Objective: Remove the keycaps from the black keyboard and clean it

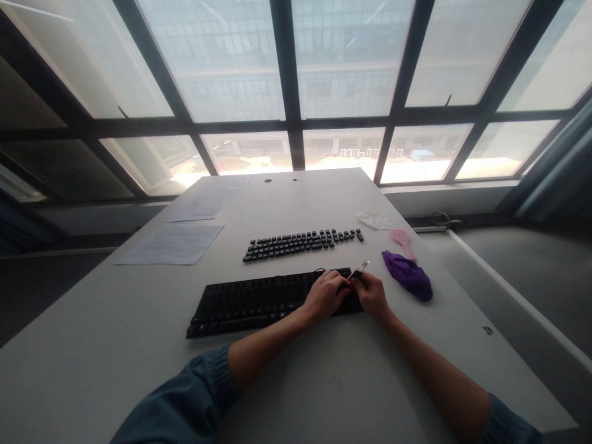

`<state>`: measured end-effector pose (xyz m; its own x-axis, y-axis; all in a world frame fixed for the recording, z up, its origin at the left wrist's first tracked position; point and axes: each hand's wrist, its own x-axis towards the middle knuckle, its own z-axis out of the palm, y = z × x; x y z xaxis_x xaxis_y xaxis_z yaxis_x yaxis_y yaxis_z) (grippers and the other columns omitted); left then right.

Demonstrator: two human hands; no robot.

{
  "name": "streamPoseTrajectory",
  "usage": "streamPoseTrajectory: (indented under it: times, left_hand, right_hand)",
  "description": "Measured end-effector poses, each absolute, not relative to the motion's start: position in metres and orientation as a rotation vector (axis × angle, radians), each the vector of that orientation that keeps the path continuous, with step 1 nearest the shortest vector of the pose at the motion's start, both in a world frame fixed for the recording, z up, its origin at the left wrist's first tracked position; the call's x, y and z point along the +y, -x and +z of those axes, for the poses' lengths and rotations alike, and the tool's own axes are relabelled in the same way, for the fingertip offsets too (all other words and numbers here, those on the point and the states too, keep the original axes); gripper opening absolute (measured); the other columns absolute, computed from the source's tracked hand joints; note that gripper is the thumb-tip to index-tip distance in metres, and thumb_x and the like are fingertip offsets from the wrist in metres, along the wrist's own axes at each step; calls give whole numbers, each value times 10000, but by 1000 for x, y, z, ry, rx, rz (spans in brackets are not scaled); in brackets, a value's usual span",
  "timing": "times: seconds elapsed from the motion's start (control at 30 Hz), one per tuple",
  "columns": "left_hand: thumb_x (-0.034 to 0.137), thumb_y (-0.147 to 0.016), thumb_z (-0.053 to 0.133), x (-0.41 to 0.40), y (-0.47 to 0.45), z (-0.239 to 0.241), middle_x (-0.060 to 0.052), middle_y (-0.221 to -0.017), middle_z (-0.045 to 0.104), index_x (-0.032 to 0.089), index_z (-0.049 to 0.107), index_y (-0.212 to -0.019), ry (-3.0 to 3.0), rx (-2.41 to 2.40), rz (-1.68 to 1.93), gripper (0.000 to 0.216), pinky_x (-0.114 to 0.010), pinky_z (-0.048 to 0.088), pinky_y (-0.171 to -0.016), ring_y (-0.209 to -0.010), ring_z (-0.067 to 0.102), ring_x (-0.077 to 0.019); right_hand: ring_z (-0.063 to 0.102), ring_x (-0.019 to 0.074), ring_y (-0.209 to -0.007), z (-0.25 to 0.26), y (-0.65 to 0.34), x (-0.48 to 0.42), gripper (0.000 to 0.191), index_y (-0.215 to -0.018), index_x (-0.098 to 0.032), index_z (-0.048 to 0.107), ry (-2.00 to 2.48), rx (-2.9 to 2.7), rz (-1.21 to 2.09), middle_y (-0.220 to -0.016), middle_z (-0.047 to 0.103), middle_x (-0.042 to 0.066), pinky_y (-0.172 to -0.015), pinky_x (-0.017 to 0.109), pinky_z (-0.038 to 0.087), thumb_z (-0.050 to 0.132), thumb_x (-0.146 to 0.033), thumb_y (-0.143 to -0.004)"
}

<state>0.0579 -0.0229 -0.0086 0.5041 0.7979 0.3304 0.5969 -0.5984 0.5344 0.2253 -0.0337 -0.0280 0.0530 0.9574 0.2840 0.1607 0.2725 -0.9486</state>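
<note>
A black keyboard [259, 299] lies on the table, most of its keycaps off, with a row of larger keys along its front edge. Over its right end, my right hand [372, 295] pinches a small tool that looks like a keycap puller [365, 265], its shiny clear or wire end pointing up and away. Close against it, my left hand [326, 293] has its fingers curled in, the tips meeting the right hand's fingers. What the left fingertips hold, if anything, is hidden. Behind the keyboard, loose black keycaps [296, 244] stand laid out in keyboard order.
To the right are a purple cloth [407, 275], a pink brush [402, 242] and a crumpled clear plastic bag [374, 220]. Printed sheets [171, 245] lie at the left on the white table [115, 333]. Windows [342, 58] rise beyond the table's far edge.
</note>
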Motion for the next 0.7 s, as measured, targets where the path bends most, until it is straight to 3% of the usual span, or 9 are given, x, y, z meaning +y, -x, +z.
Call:
streamPoseTrajectory:
  times: [0.23, 0.43, 0.7]
  left_hand:
    - [243, -897, 633, -24, -56, 2, -48, -981, 644, 206, 658, -991, -2383, 1114, 828, 104, -352, 460, -891, -963, 573, -216]
    - [226, -875, 672, -26, -55, 11, -32, -980, 643, 204, 588, -1093, -2307, 1044, 858, 235, -309, 467, -860, -941, 573, -190]
    - [265, -931, 596, -23, -56, 23, -58, -1009, 626, 223, 629, -1027, -2598, 957, 763, 110, -337, 458, -896, -976, 525, -217]
  right_hand:
    - [623, 210, -717, -13, -228, -40, 177, -784, -190, 682, 1109, -1537, 678, -754, 691, 47, -703, 320, 494, 581, -312, -863]
    - [603, 194, -622, -9, -225, -42, 203, -771, -183, 633, 1186, -1415, 689, -674, 662, 38, -603, 288, 463, 539, -317, -892]
    - [597, 191, -590, -12, -224, -37, 267, -739, -166, 625, 1207, -1240, 849, -646, 641, 34, -541, 279, 472, 572, -384, -884]
